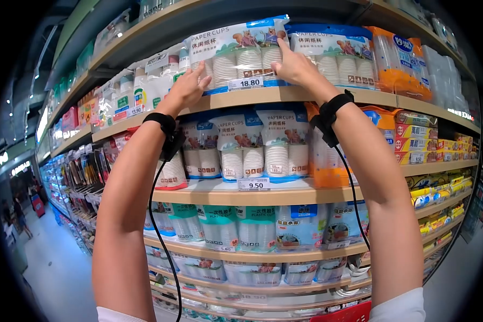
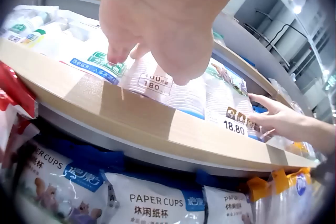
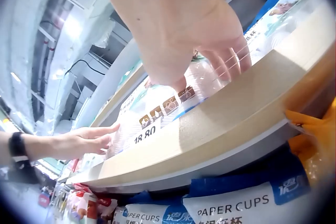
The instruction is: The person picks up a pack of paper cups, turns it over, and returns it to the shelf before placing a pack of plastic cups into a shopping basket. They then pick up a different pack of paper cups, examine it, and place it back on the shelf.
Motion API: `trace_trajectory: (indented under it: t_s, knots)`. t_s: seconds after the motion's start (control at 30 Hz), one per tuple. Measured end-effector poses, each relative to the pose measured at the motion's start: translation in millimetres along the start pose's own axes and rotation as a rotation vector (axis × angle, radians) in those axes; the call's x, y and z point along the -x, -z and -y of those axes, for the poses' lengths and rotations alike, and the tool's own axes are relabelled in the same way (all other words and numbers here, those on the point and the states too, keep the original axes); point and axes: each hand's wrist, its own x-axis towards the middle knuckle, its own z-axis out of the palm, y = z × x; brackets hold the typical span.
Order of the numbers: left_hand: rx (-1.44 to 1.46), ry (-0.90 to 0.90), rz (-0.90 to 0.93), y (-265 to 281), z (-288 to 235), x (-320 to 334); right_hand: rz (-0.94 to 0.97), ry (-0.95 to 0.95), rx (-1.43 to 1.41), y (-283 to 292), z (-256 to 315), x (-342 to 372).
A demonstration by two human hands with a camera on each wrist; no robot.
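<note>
A large white and blue bag of paper cups (image 1: 225,48), with squirrels printed on it, stands on the upper shelf behind an 18.80 price tag (image 1: 246,83). My left hand (image 1: 189,88) is at its left end, the fingers stretched out against the front. At the right end my right hand (image 1: 300,67) touches the bag, its index finger pointing up along the edge and its thumb on the front. In the right wrist view the other fingers (image 3: 228,64) reach down beside the bag, fairly straight. A similar bag (image 1: 335,59) stands just right of it.
Other cup packs (image 1: 121,96) fill the shelf to the left, and an orange bag (image 1: 400,64) is at the right. Below, a shelf (image 1: 327,194) bears smaller paper cup bags (image 1: 241,145). The shelf edge (image 1: 241,98) runs beneath both hands. Cables (image 1: 158,225) hang from both wrists.
</note>
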Motion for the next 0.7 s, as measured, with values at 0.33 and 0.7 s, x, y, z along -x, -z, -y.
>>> trace_trajectory:
  t_s: [0.33,0.7]
  knots:
    - [0.127,-0.005,-0.276,39,-95,76,-0.005,0.315,0.171,35,13,64]
    - [0.469,-0.041,-0.205,129,-117,237,0.036,0.238,-0.154,61,69,274]
